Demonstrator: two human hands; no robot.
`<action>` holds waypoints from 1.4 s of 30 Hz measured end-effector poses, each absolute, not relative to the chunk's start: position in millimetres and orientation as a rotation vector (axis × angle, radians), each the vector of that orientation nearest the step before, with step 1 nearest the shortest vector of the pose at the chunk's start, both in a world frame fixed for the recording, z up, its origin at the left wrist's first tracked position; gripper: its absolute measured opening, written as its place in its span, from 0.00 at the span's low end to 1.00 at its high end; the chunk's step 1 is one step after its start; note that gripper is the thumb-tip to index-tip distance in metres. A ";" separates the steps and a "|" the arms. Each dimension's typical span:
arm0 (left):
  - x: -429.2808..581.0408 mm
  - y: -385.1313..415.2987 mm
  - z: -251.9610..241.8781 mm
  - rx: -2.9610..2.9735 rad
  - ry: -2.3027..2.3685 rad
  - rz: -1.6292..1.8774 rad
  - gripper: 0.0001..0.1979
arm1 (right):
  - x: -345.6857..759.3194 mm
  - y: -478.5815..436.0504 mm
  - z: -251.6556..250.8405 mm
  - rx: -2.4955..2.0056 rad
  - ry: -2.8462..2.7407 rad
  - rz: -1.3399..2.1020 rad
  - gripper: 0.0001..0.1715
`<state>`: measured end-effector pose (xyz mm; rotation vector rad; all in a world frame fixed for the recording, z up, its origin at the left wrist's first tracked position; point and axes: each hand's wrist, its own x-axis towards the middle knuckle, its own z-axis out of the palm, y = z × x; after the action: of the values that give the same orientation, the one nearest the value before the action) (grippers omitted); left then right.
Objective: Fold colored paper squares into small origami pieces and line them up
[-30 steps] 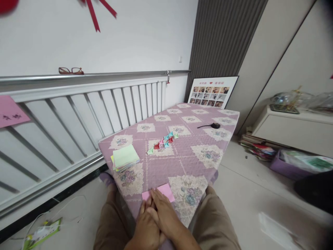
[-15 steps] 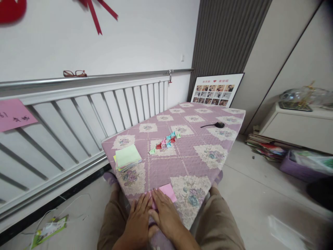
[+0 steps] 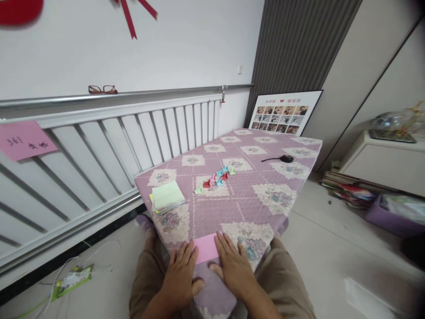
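A pink paper (image 3: 206, 248), looking like a folded rectangle, lies flat near the table's close edge. My left hand (image 3: 181, 272) rests on its left end, fingers stretched out and thumb apart. On its right end lies my right hand (image 3: 234, 266), flat with the fingers extended. Both palms face down and neither grips anything. Beyond them to the left sits a stack of coloured paper sheets (image 3: 168, 196), pale green on top. Several small folded paper pieces (image 3: 215, 178) in red, blue, pink and green stand in a slanting group mid-table.
The table carries a purple floral cloth (image 3: 212, 212). A black object with a thin cable or handle (image 3: 287, 158) lies toward the far right. A white radiator (image 3: 133, 137) runs along the left, with glasses (image 3: 102, 89) on the pipe above. A photo board (image 3: 285, 113) leans behind the table.
My hands have moved apart, from close together over the pink paper to its two ends, uncovering its middle. The view has shifted slightly left.
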<state>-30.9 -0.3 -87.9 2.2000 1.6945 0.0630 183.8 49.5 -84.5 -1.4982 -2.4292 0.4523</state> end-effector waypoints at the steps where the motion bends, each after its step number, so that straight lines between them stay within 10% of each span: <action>1: -30.6 -0.3 -87.7 2.190 1.696 0.071 0.38 | 188.9 51.3 -85.1 -1.517 -2.427 0.438 0.40; 13: -29.8 -1.1 -90.0 2.173 1.712 0.160 0.39 | 166.6 34.1 -74.3 -1.259 -2.171 0.262 0.16; 42: -19.7 -9.6 -84.8 2.158 1.877 0.827 0.09 | 149.3 27.1 -89.7 -1.243 -2.179 0.314 0.12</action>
<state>-19.7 -9.6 -84.8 2.1582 1.8772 0.8267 149.3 27.1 -89.7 -1.2429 -2.1785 0.3143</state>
